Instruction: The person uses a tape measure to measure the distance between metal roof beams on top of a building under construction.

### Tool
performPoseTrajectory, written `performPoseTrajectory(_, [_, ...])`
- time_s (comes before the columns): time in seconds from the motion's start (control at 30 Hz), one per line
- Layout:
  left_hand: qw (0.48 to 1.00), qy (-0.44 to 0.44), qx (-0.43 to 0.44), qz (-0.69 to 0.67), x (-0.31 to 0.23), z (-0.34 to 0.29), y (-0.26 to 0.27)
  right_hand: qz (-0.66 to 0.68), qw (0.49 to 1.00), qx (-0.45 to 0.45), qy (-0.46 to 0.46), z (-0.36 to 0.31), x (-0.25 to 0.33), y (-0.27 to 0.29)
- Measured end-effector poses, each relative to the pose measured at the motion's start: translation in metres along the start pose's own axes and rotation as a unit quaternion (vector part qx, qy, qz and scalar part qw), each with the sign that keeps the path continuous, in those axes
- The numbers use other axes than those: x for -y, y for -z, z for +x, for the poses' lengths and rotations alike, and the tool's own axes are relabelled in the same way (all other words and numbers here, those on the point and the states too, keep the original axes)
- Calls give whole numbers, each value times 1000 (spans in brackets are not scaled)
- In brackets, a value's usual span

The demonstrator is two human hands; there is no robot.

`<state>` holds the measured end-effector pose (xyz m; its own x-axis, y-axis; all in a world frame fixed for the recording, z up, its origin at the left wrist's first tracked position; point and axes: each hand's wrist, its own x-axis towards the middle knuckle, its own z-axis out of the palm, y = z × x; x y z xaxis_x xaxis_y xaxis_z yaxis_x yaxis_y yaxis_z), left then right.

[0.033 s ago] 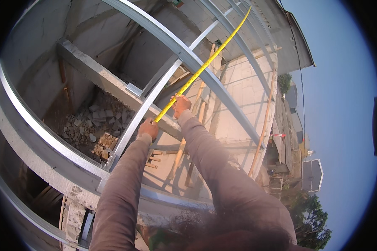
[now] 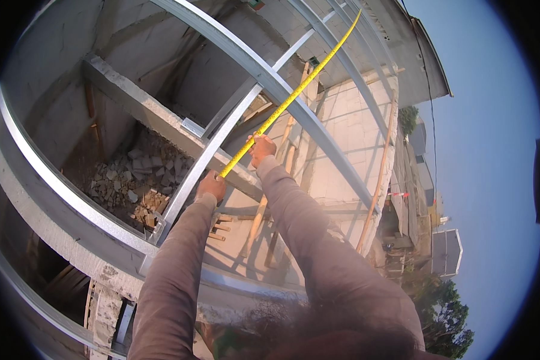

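A yellow tape measure (image 2: 288, 100) is drawn out from my hands to the far upper right, passing over several metal beams. My left hand (image 2: 211, 186) is closed at its near end, beside a short silver cross-piece (image 2: 213, 152); whatever case there may be is hidden in the fist. Farther along, my right hand (image 2: 262, 150) pinches the tape blade between its fingers. Both forearms, in brown sleeves, reach up from the lower edge. Beyond my right hand the tape crosses a long metal beam (image 2: 309, 120).
Below the metal frame lies a heap of broken rubble (image 2: 139, 180) between walls. A concrete beam (image 2: 139, 96) runs under the cross-piece. A curved silver beam (image 2: 72, 189) passes at the left. Wooden poles (image 2: 256, 227) lean beneath my arms. A pale block wall (image 2: 348, 144) stands at right.
My right hand has shifted very slightly right, still on the tape. Otherwise the hands and tape look almost the same.
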<state>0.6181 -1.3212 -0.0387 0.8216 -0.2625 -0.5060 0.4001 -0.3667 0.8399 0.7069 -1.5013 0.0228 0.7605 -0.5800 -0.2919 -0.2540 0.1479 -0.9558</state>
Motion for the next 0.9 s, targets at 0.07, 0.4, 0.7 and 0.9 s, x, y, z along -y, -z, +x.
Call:
performPoseTrajectory(0.07, [1000, 13, -1, -10, 22, -5, -3, 2, 1000, -13, 1, 4, 5, -3])
performPoseTrajectory(0.4, [996, 80, 13, -25, 104, -11, -40, -13, 998, -50, -18, 10, -37, 10])
performPoseTrajectory(0.7, [998, 43, -11, -34, 84, -2, -38, -20, 997, -73, 9, 28, -17, 11])
performPoseTrajectory(0.9, [999, 23, 23, -37, 51, 12, -29, 6, 997, -69, 16, 51, 12, 8])
